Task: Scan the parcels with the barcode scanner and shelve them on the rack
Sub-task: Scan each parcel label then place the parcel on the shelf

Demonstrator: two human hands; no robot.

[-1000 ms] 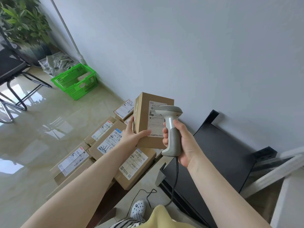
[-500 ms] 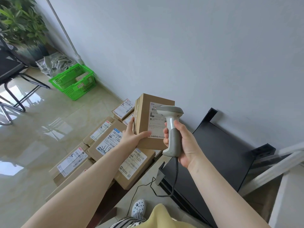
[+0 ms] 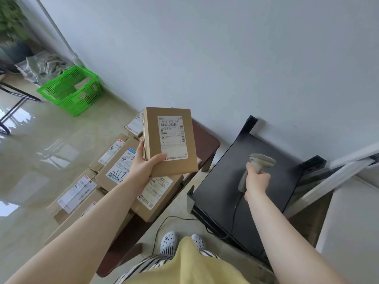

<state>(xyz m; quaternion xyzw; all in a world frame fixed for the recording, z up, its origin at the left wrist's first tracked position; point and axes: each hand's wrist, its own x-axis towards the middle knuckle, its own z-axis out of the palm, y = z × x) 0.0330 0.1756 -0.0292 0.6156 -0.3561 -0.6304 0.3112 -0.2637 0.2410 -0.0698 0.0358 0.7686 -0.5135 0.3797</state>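
My left hand (image 3: 143, 165) grips a brown cardboard parcel (image 3: 170, 140) by its lower left corner, label facing me, held above a pile of several labelled parcels (image 3: 117, 167). My right hand (image 3: 256, 181) grips the handle of a grey barcode scanner (image 3: 258, 162), which is over the black top shelf of the rack (image 3: 225, 181) and well right of the parcel. The scanner's head points away from the parcel. Its cable (image 3: 235, 210) hangs down toward the floor.
The parcel pile lies on a low dark brown table (image 3: 205, 140) left of the rack. A green plastic basket (image 3: 71, 91) stands by the wall at the back left. A white frame (image 3: 338, 177) is to the right. Glossy tile floor (image 3: 30, 150) spreads left.
My right hand has carried the scanner away from the parcel's label, right and down over the rack's top. My left hand still holds the parcel in much the same place.
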